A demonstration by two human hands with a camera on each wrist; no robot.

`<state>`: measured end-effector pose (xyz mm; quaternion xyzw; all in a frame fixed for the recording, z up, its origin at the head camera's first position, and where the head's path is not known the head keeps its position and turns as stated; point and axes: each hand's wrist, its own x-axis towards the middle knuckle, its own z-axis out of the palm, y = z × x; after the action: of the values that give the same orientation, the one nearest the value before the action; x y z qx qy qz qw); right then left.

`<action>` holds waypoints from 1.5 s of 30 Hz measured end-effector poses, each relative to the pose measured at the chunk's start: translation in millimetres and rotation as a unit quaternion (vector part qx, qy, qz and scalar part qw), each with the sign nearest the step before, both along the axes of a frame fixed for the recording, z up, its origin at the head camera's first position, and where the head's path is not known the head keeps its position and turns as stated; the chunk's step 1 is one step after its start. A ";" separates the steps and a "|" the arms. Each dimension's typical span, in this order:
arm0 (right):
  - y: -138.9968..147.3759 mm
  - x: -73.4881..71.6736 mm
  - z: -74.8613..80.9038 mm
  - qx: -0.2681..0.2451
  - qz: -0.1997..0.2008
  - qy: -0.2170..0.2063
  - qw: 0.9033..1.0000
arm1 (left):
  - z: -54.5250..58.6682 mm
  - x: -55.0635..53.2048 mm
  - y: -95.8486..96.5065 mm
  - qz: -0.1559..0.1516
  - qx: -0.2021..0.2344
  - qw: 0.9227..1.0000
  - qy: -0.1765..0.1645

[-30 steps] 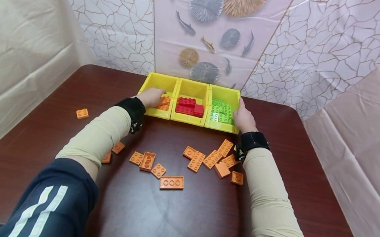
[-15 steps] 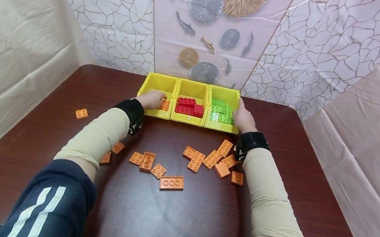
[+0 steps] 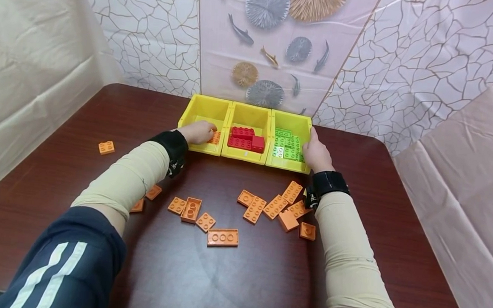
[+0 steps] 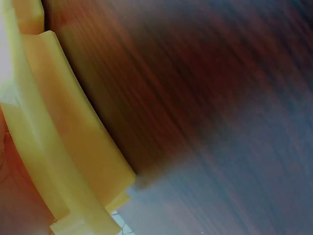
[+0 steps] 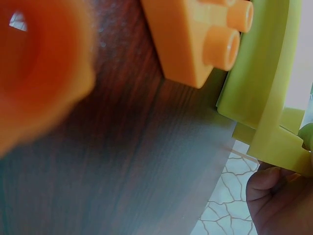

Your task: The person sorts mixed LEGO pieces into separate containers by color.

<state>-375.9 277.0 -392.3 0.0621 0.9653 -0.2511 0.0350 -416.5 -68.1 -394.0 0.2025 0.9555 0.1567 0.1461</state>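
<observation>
My left hand (image 3: pixel 199 132) reaches over the front wall into the left compartment of a yellow three-part bin (image 3: pixel 245 158). Its fingers bend down at orange toy building bricks (image 3: pixel 216 137) there; the fingertips are hidden, so a hold on a brick cannot be made out. The left wrist view mostly shows the bin's yellow wall (image 4: pixel 83 132). At the bin's right end, my right hand (image 3: pixel 316 154) grips the side wall, with curled fingers (image 5: pixel 264 183) outside it in the right wrist view. Red bricks (image 3: pixel 242 140) lie in the middle compartment, green bricks (image 3: pixel 290 145) in the right one.
Several loose orange bricks (image 3: pixel 254 209) lie on the dark wooden table (image 3: pixel 171 272) in front of the bin, some close to my right wrist. One orange brick (image 3: pixel 106 147) sits apart at the left. A patterned cloth (image 3: pixel 152 35) hangs behind the table.
The orange bricks beside my left fingers, raised a second ago, now sit lower in the compartment. My left fingers have bent further downward. My right hand and the bin stay in place.
</observation>
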 end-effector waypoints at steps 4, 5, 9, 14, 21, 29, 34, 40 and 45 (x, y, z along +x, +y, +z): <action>-3.5 -0.9 -2.5 -0.001 0.006 -0.002 1.000 | 2.1 7.0 -4.4 -0.002 -0.009 1.000 0.030; -4.0 -1.0 -2.8 -0.001 0.006 -0.003 1.000 | 3.5 9.9 -5.6 -0.006 -0.014 0.999 0.043; -4.3 -1.1 -2.2 -0.001 0.004 -0.003 1.000 | 15.2 28.9 -12.4 -0.031 -0.014 0.997 0.076; -1.0 0.0 1.5 0.001 0.007 -0.004 1.000 | 34.3 58.0 -32.0 -0.058 -0.003 0.995 0.080; -0.2 -1.5 1.5 0.007 0.013 0.000 1.000 | 54.7 79.8 -74.0 -0.036 -0.007 0.997 0.075; -3.8 0.8 2.2 0.009 0.024 -0.006 1.000 | 58.3 119.4 -141.2 -0.065 -0.013 0.994 0.091; -1.1 1.1 6.6 0.012 0.026 -0.008 1.000 | 47.9 153.5 -175.2 -0.091 -0.030 0.993 0.069; 1.5 1.7 6.7 0.009 0.023 -0.008 1.000 | 43.9 176.1 -188.2 -0.103 -0.052 0.993 0.033; -2.4 0.3 1.8 -0.001 0.033 -0.008 0.999 | 34.9 185.2 -189.3 -0.100 -0.074 0.992 0.023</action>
<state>-375.6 274.6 -390.5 0.0324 0.9664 -0.2499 0.0511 -231.3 -257.4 -359.1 0.2890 0.9426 0.0654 0.1539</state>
